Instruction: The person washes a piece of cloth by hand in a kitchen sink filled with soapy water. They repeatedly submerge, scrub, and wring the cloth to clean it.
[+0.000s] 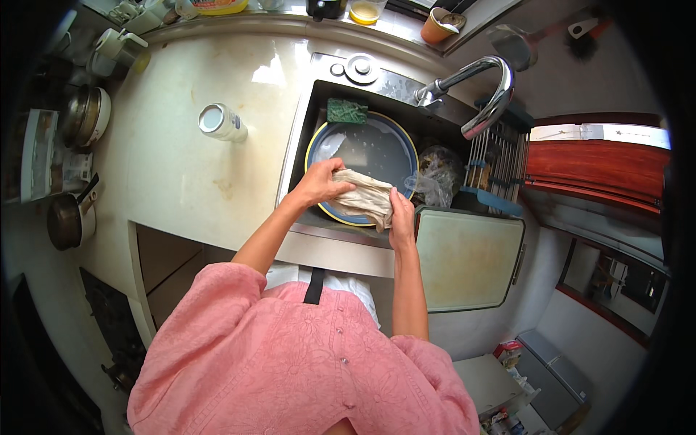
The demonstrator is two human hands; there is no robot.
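Observation:
A pale, wrinkled cloth [362, 197] is stretched between my two hands above a round basin [313, 154] with a blue and yellow rim. My left hand [319, 183] grips the cloth's left end, thumb on top. At the other end, my right hand [401, 217] pinches it between thumb and fingers. Greyish water [370, 156] fills part of the basin, which sits in the sink [307, 109]. On the basin's far edge lies a green scouring sponge [347, 111]. The cloth covers the near part of the basin.
A curved chrome faucet [505, 87] rises behind the sink. Right of the basin are a crumpled clear plastic bag [438, 174] and a metal dish rack [496, 156]. A white jar [223, 122] stands on the left counter [181, 174]. A cutting board [467, 259] is at the near right.

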